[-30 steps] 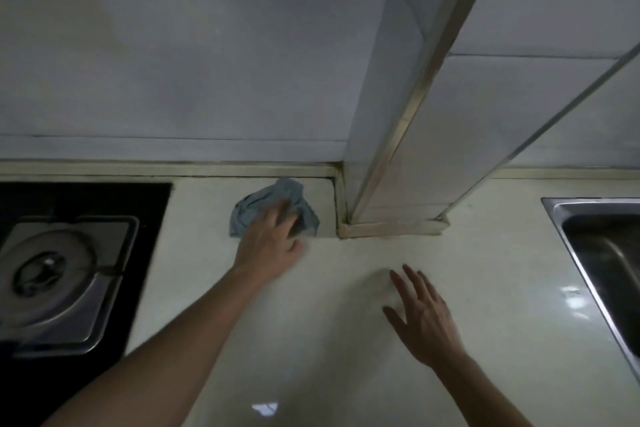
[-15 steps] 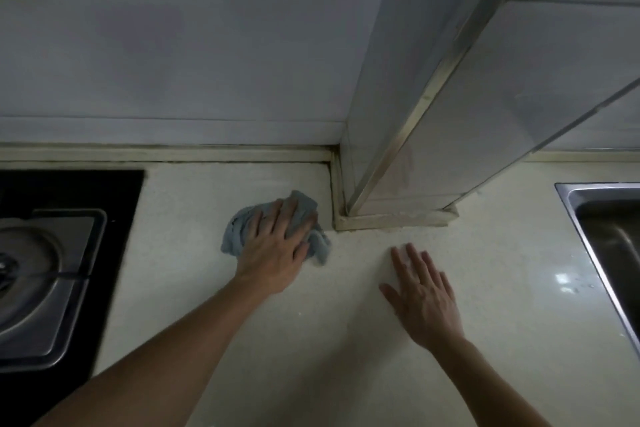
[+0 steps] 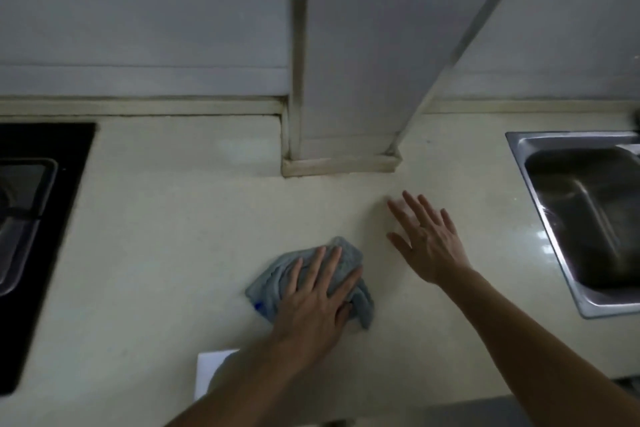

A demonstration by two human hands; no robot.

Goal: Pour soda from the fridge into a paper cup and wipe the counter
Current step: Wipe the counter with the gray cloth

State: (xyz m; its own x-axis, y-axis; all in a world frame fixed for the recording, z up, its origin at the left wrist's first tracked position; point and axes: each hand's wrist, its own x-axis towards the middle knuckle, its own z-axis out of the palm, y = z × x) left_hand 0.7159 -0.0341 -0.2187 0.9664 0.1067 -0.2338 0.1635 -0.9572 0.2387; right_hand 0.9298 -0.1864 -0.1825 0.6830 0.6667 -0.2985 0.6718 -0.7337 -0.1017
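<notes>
Pale cream stone counter, backed by grey tiled wall with square tiled column jutting forward. Black glass stove top at far left, stainless steel sink at far right. Crumpled grey-blue cloth on counter in front of column, pressed flat under left hand, fingers spread, not clenched. Right hand just beside cloth, open, fingers apart, holding nothing. White paper-like sheet near counter's front edge.
</notes>
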